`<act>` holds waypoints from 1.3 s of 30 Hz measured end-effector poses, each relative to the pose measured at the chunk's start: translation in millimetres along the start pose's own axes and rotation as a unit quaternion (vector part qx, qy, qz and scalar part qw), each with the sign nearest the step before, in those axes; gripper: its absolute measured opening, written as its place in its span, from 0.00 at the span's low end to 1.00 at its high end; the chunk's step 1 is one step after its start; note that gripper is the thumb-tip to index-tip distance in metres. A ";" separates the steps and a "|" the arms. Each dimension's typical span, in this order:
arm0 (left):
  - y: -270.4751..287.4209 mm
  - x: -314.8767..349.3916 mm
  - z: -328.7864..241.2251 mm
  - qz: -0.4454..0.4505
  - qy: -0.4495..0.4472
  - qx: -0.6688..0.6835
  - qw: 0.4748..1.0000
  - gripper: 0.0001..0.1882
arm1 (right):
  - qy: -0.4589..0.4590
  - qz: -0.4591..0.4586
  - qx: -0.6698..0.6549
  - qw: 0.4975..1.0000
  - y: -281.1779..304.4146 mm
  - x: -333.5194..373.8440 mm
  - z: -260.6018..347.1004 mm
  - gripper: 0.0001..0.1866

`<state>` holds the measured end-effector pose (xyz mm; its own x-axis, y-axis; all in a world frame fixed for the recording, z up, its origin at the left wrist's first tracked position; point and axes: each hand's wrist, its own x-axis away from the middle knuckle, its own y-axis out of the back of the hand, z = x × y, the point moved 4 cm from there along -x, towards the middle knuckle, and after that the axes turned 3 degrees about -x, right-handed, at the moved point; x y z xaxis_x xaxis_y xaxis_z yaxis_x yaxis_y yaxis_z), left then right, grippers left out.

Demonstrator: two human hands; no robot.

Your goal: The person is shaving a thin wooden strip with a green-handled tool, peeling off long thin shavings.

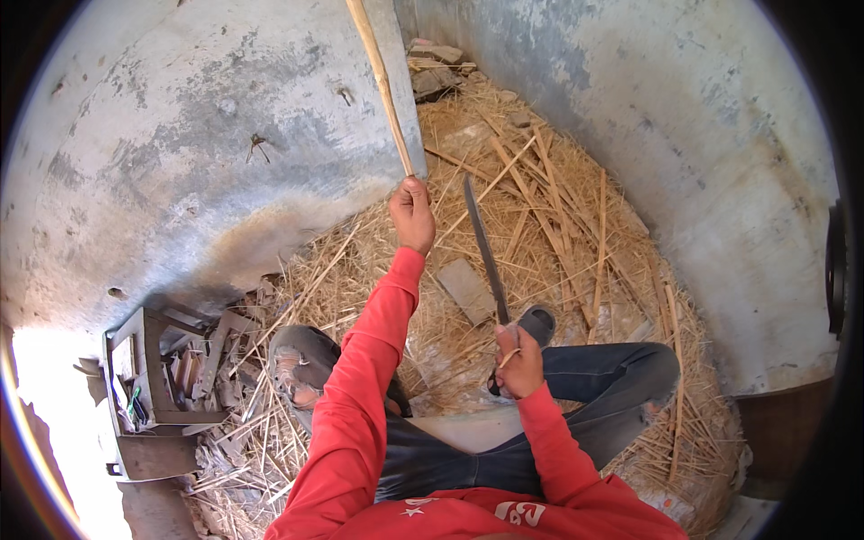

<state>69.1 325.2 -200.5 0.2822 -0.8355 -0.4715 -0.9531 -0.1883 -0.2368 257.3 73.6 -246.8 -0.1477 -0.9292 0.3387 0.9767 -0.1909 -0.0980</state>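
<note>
Stretched out ahead of me, my left hand (412, 216) is closed round the lower end of a long pale bamboo stick (378, 76). The stick rises past the top of the picture. Nearer to my body, my right hand (519, 362) grips a long knife (486, 247) by its handle, which the fingers mostly hide. Its narrow dark blade points away from me, slightly to the left, and stays apart from the stick. A small thin light piece shows at the right hand's fingers; I cannot make out what it is.
Split strips (553, 193) and shavings (459, 135) litter the floor around my folded legs. A flat grey block (466, 290) lies ahead. At left stands a wooden frame-like box (189, 418) with odds and ends inside. Worn walls (702, 135) rise on both sides.
</note>
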 end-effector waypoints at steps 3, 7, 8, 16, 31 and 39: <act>-0.8 2.2 -5.7 0.000 0.002 0.010 1.000 0.27 | -0.047 0.003 -0.026 0.999 -15.0 2.9 -15.8 0.19; -1.7 1.5 -10.6 0.004 -0.020 0.001 1.000 0.26 | -0.069 0.000 -0.006 0.998 -24.4 8.7 -35.7 0.19; -1.6 4.0 -10.4 0.003 -0.021 -0.018 1.000 0.27 | -0.076 -0.001 -0.008 0.997 -25.6 9.5 -44.7 0.19; -12.1 11.6 1.2 -0.091 0.001 -0.048 0.995 0.28 | -0.086 -0.011 0.056 0.995 -25.9 2.1 -61.8 0.17; 5.3 9.5 11.9 -0.112 -0.052 0.076 0.990 0.29 | 0.055 0.026 0.151 0.987 -24.8 -27.4 -70.6 0.17; -2.4 4.6 7.8 -0.196 -0.055 -0.087 0.975 0.29 | 0.246 -0.030 -0.074 0.966 -42.4 0.8 1.8 0.16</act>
<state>73.5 325.8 -208.7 0.6295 -0.6227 -0.4647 -0.7711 -0.5743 -0.2749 216.0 81.5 -240.7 -0.2957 -0.9457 -0.1348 0.9363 -0.2588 -0.2375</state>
